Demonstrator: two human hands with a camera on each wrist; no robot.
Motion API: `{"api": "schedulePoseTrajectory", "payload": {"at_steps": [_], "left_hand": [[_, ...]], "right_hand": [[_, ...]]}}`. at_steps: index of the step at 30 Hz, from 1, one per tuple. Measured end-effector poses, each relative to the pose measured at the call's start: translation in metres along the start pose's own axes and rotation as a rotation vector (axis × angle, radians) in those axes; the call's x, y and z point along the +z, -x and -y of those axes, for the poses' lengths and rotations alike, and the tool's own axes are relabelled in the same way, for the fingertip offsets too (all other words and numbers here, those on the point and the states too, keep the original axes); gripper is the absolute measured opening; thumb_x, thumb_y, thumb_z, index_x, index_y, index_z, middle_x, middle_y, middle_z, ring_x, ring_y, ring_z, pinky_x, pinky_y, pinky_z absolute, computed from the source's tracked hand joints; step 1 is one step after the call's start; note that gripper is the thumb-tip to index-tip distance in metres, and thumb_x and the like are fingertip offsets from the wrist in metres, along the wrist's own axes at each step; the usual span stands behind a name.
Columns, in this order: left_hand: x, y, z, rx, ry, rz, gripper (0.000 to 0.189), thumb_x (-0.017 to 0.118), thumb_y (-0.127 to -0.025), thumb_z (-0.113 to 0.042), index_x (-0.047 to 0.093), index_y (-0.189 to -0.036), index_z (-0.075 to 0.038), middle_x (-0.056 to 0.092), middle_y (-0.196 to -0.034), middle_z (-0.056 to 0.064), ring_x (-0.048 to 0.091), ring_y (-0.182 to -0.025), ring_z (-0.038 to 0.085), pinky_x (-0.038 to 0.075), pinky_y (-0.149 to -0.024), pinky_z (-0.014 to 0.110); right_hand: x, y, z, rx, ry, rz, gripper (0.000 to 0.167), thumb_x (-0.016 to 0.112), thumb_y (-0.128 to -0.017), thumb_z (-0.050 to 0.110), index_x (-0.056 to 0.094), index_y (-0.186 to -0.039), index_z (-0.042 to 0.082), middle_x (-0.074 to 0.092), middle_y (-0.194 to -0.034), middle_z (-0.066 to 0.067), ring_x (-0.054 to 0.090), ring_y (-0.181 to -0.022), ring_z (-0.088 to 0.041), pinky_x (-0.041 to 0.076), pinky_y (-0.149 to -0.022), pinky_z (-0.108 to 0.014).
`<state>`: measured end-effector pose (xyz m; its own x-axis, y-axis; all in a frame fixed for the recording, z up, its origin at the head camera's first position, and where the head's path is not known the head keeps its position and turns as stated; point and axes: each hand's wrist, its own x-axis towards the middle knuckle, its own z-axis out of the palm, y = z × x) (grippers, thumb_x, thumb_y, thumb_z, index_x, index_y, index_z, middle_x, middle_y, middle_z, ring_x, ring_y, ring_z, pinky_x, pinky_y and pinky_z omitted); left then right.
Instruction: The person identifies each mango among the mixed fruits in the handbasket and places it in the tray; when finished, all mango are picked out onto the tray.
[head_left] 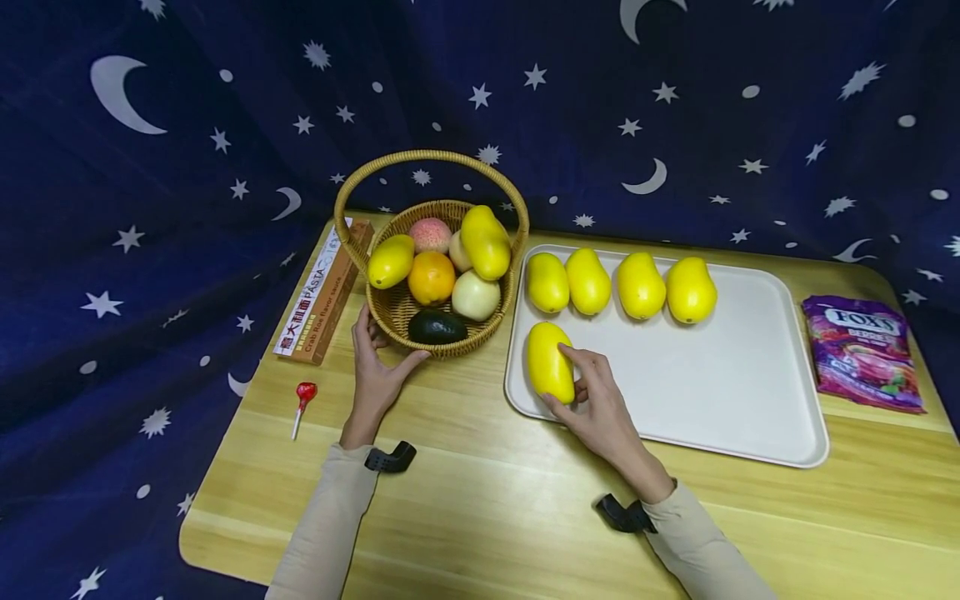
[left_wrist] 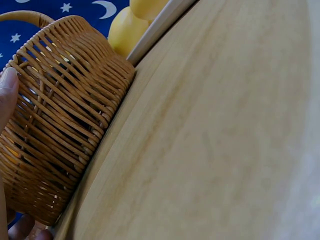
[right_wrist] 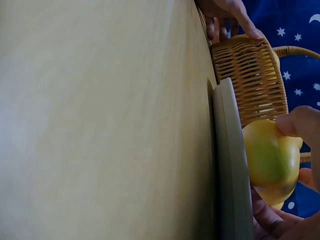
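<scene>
My right hand grips a yellow mango at the near left corner of the white tray, thumb and fingers around it. In the right wrist view this mango shows a green patch, low over the tray's edge. My left hand holds the wicker basket at its front left side, thumb at the rim. Inside the basket lie two mangoes, a peach, an orange, a dark avocado and a pale round fruit, with another pale fruit partly hidden.
Several more mangoes stand in a row along the tray's far side. A purple candy bag lies right of the tray. Left of the basket are a pasta box and a red lollipop. A starry dark-blue cloth hangs behind the table.
</scene>
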<state>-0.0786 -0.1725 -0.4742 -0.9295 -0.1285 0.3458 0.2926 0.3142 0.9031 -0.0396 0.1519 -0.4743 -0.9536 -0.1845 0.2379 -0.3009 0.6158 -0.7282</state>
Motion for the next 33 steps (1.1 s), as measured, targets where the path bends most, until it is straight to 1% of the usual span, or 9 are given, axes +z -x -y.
{"api": "schedulePoseTrajectory", "payload": {"at_steps": [4, 11, 16, 22, 25, 29, 33], "left_hand": [[0.0, 0.0, 0.0, 0.001, -0.001, -0.001, 0.106, 0.082, -0.072, 0.006, 0.014, -0.154, 0.004, 0.027, -0.143, 0.035, 0.04, -0.124, 0.047, 0.036, -0.09, 0.059], [0.0, 0.0, 0.001, 0.013, -0.001, -0.004, 0.107, 0.082, -0.071, 0.007, 0.014, -0.153, 0.005, 0.027, -0.142, 0.037, 0.039, -0.123, 0.052, 0.036, -0.09, 0.059], [0.0, 0.001, 0.001, 0.017, -0.006, -0.005, 0.106, 0.082, -0.071, 0.006, 0.014, -0.153, 0.005, 0.027, -0.14, 0.039, 0.039, -0.122, 0.053, 0.036, -0.089, 0.06], [0.001, 0.001, 0.002, 0.017, -0.005, -0.008, 0.107, 0.083, -0.071, 0.006, 0.014, -0.153, 0.005, 0.027, -0.142, 0.037, 0.04, -0.122, 0.052, 0.036, -0.089, 0.057], [0.001, 0.001, 0.002, 0.015, -0.006, -0.009, 0.107, 0.083, -0.071, 0.004, 0.015, -0.153, 0.005, 0.028, -0.142, 0.036, 0.04, -0.122, 0.051, 0.036, -0.088, 0.054], [0.001, 0.0, 0.002, 0.012, -0.008, -0.008, 0.106, 0.083, -0.071, 0.005, 0.015, -0.153, 0.005, 0.028, -0.144, 0.034, 0.041, -0.122, 0.049, 0.036, -0.088, 0.052], [0.0, 0.001, 0.001, 0.01, -0.006, -0.007, 0.107, 0.083, -0.071, 0.006, 0.014, -0.153, 0.004, 0.028, -0.142, 0.037, 0.041, -0.121, 0.05, 0.036, -0.089, 0.057]], "right_hand": [[0.0, 0.0, 0.0, 0.007, 0.001, 0.008, 0.074, 0.083, -0.078, 0.018, 0.047, -0.143, 0.012, 0.048, -0.124, -0.018, 0.054, -0.073, -0.016, 0.051, -0.064, -0.029], [-0.001, 0.001, 0.001, 0.026, -0.003, 0.02, 0.074, 0.082, -0.079, 0.018, 0.046, -0.144, 0.012, 0.048, -0.125, -0.017, 0.055, -0.074, -0.017, 0.052, -0.065, -0.029], [-0.002, 0.002, 0.001, 0.019, 0.018, 0.004, 0.074, 0.083, -0.079, 0.019, 0.047, -0.143, 0.014, 0.048, -0.125, -0.016, 0.055, -0.075, -0.016, 0.051, -0.065, -0.029], [-0.004, 0.002, -0.001, -0.004, 0.054, -0.018, 0.074, 0.084, -0.078, 0.02, 0.048, -0.143, 0.014, 0.049, -0.126, -0.015, 0.056, -0.078, -0.017, 0.049, -0.064, -0.029], [-0.007, 0.001, -0.001, -0.011, 0.07, -0.032, 0.075, 0.084, -0.077, 0.021, 0.048, -0.142, 0.013, 0.049, -0.128, -0.016, 0.058, -0.084, -0.02, 0.049, -0.067, -0.032], [-0.012, -0.003, -0.001, -0.018, 0.079, -0.061, 0.076, 0.084, -0.076, 0.02, 0.048, -0.142, 0.013, 0.048, -0.13, -0.017, 0.058, -0.096, -0.026, 0.048, -0.077, -0.039], [-0.016, -0.01, 0.002, -0.038, 0.064, -0.097, 0.075, 0.085, -0.075, 0.021, 0.05, -0.141, 0.014, 0.048, -0.131, -0.017, 0.055, -0.11, -0.031, 0.044, -0.088, -0.044]]}}
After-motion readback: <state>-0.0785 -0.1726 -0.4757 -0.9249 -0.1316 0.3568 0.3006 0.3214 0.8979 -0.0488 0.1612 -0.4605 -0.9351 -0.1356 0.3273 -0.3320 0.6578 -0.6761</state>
